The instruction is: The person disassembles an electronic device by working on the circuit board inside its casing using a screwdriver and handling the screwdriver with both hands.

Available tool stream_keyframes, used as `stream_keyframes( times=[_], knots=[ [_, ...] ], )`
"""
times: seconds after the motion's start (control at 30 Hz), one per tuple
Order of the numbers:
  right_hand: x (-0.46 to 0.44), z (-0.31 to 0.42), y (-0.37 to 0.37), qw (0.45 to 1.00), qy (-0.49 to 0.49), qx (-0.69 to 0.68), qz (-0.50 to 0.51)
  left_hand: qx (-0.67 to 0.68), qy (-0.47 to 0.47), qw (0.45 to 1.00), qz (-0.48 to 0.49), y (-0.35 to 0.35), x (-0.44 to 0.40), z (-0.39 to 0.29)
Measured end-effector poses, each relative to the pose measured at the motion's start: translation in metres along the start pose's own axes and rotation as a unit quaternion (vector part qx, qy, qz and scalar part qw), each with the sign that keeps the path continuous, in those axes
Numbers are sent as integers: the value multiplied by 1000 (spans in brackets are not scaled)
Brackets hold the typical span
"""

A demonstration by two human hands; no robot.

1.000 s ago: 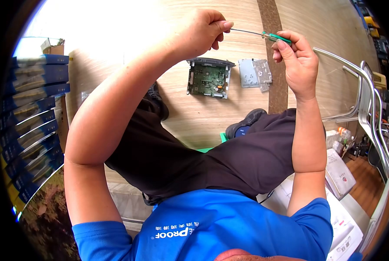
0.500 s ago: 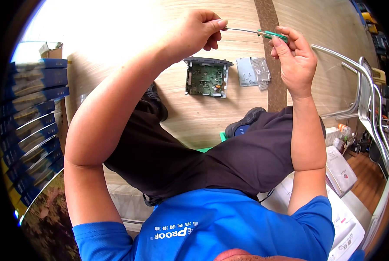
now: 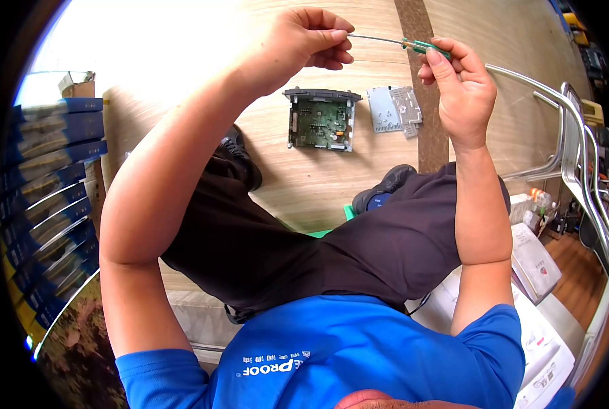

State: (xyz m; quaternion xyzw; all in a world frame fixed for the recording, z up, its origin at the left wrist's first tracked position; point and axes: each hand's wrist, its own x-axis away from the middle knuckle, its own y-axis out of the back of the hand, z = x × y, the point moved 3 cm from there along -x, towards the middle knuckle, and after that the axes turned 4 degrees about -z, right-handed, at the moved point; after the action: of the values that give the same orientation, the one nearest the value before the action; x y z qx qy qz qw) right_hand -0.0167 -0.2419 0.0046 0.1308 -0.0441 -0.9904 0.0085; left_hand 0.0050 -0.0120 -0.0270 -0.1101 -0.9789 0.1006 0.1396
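Note:
My left hand [image 3: 313, 42] is closed, thumb and fingertips pinching the tip end of a screwdriver's thin metal shaft. The screwdriver [image 3: 426, 47] has a green, partly clear handle, which my right hand [image 3: 464, 85] grips between thumb and fingers. It is held nearly level, above and beyond the things on the floor. Below the hands lies an opened electronic unit [image 3: 322, 123], with a dark front panel and a green circuit board exposed. To its right rest a flat metal cover plate [image 3: 384, 109] and a smaller perforated metal plate [image 3: 407, 107], partly overlapping.
Stacked blue boxes [image 3: 52, 150] stand on the left. A chair with a chrome frame [image 3: 577, 129] is at the right. Papers [image 3: 546, 358] and a booklet [image 3: 533, 262] lie at the lower right. My shoes [image 3: 386, 189] rest on the tiled floor [image 3: 277, 184] near the unit.
Both hands stay on the screwdriver. The left hand has shifted slightly up and left, with more of its fingers showing. The view has moved a little; the unit and plates lie as before.

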Motion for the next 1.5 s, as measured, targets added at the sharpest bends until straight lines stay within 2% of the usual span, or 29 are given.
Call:
stream_keyframes(
  times=[0.17, 0.27, 0.43, 0.97, 1.03, 1.37, 1.43, 1.5],
  knots=[
    [-3, -3, 0, 998, -37, -48, 20, 55, 11, 998, 14, 6, -4, 2],
    [-1, -7, -1, 993, -69, -89, 24, 70, 25, 997, -9, 7, -3, 0],
    [3, -15, -6, 974, -152, -166, 24, 90, -14, 996, -3, 10, -4, -4],
    [6, -13, -8, 988, -143, -56, 14, 116, -32, 993, -8, 12, -2, -11],
    [5, -11, -8, 992, -119, -42, 14, 110, -45, 993, 6, 13, -3, -11],
    [1, -13, -1, 985, -133, -106, 23, 89, -41, 995, -4, 14, -5, -7],
    [-2, -6, -3, 992, -89, -79, 33, 74, -40, 996, -2, 13, -5, -6],
    [-2, -6, -1, 990, -103, -85, 41, 68, -42, 997, -4, 14, -5, -5]
  ],
)
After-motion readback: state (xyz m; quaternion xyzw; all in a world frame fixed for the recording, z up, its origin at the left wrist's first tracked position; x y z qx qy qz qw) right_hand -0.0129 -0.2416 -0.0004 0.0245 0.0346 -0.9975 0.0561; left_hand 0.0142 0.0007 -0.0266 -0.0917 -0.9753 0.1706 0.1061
